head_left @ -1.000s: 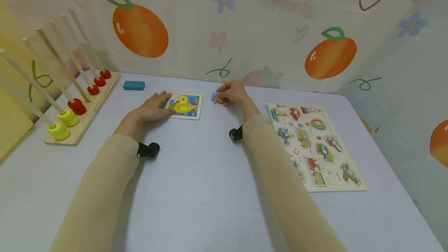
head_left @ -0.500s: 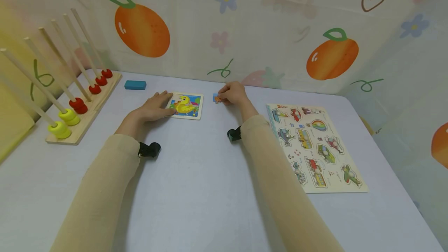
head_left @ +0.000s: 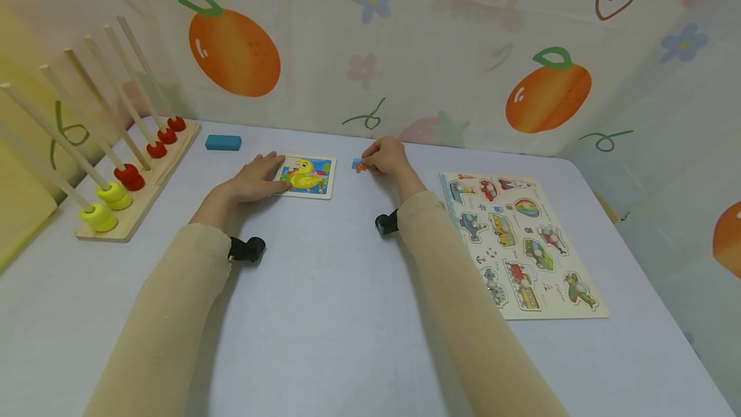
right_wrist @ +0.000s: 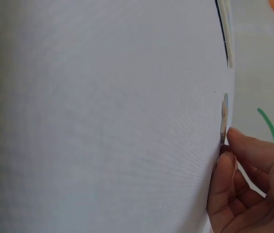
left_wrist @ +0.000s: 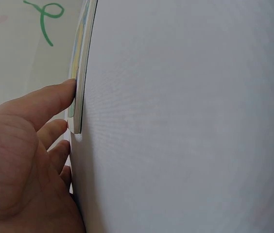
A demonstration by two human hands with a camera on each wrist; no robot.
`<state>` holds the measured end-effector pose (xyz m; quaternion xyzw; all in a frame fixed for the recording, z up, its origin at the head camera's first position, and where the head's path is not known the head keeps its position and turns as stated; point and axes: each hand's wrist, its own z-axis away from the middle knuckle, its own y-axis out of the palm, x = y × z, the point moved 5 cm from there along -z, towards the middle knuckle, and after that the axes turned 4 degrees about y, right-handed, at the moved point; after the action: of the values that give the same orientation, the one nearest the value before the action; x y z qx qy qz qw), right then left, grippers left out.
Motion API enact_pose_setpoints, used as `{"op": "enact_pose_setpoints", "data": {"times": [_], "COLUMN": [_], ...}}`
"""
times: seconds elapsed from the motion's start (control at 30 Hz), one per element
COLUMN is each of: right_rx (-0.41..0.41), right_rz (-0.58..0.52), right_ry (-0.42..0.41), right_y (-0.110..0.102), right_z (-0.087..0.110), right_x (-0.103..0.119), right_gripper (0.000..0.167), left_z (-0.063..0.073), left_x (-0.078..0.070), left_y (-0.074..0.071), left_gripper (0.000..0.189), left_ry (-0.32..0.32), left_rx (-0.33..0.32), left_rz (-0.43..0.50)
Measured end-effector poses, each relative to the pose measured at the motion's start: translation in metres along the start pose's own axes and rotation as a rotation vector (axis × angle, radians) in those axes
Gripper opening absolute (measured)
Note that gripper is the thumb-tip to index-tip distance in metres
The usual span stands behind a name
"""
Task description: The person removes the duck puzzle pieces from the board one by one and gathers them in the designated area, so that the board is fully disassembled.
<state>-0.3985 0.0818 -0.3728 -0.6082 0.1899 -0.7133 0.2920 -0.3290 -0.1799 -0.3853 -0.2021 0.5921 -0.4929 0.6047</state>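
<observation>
My left hand lies at the left edge of a small framed duck puzzle, thumb on its lower left corner. In the left wrist view the thumb touches the puzzle's face, and the other fingers reach behind its edge. To the right of the puzzle, my right hand pinches a small blue and orange jigsaw piece between thumb and fingers. The right wrist view has this piece edge-on, close over the tabletop, its near end hidden by the fingertips.
A wooden counting rack with pegs and red and yellow beads stands at the left. A teal block lies behind the left hand. Beside the right forearm is a vehicle peg-puzzle board. A printed curtain hangs behind the table.
The jigsaw piece has tipped flatter toward the table, and the right hand has shifted slightly with it. The left hand stays on the duck puzzle.
</observation>
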Motion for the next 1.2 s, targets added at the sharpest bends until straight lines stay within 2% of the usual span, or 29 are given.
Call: {"op": "enact_pose_setpoints", "data": {"times": [0.4,0.67,0.97,1.2], "right_rx": [-0.025,-0.084,-0.037,0.007], "right_rz": [-0.026,0.01,-0.128,-0.116], "right_ry": [-0.014,-0.052,-0.07,-0.096], "right_y": [-0.002,-0.002,0.009,0.023], "right_z": [-0.001,-0.007,0.004,0.006], "right_x": [0.001,0.006,0.023,0.038], "right_gripper": [0.016,0.017,0.018,0.017], "left_z": [0.0,-0.001,0.0,0.0], "left_x": [0.001,0.001,0.0,0.0], "left_y": [0.0,0.001,0.001,0.0], "left_gripper": [0.079,0.078,0.079,0.079], "left_ry": [-0.014,-0.005,-0.01,-0.016], "left_rx": [-0.001,-0.006,-0.004,-0.003], "left_rz": [0.006,0.006,0.015,0.011]}}
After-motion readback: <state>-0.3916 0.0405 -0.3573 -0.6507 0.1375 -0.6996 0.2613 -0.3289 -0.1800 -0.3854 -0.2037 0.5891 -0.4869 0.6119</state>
